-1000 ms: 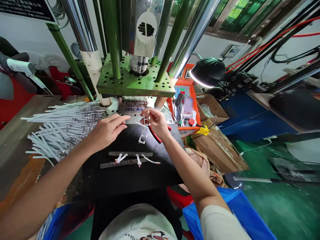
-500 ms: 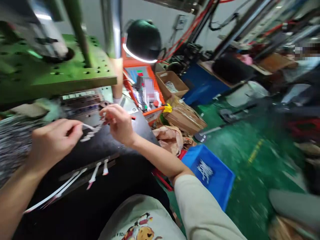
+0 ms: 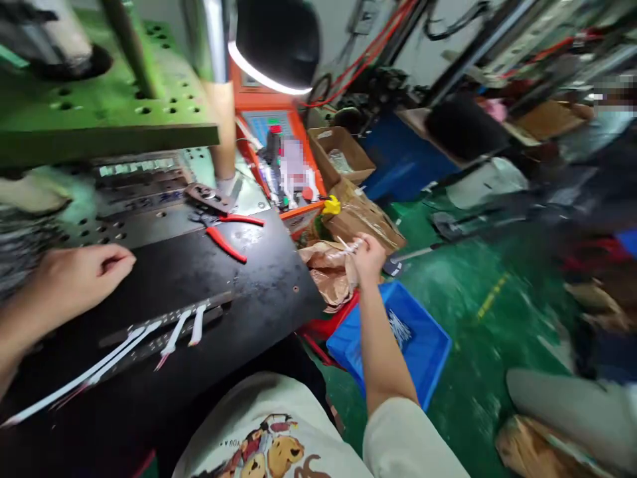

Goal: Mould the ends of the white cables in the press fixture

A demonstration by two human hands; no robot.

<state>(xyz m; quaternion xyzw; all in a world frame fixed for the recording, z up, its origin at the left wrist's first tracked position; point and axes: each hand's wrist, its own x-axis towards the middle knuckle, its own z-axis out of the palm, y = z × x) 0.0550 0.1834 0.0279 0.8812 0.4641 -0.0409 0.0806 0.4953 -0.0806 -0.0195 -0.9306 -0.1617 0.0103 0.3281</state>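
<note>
My left hand (image 3: 92, 275) hovers over the left side of the black table, its fingers curled together and nothing showing between them. Out past the table's right edge, my right hand (image 3: 369, 259) pinches a thin white knobbly plastic piece (image 3: 347, 249). That piece hangs over an open brown bag (image 3: 331, 269). On the table lie white cables (image 3: 107, 357), set in a dark slotted strip (image 3: 213, 315); some have reddish wire ends. Red-handled pliers (image 3: 226, 242) rest open near the machine's metal base.
A green press plate (image 3: 149, 126) overhangs the back left, beside a lit black lamp (image 3: 279, 46). An orange control box (image 3: 298, 216) stands behind the table. Right of the table are a blue bin (image 3: 432, 365) holding white pieces and cardboard boxes (image 3: 365, 166).
My right hand has moved from above the table to the bag on the right, carrying the white piece. The pliers now lie on the table. My left hand no longer shows the white strand.
</note>
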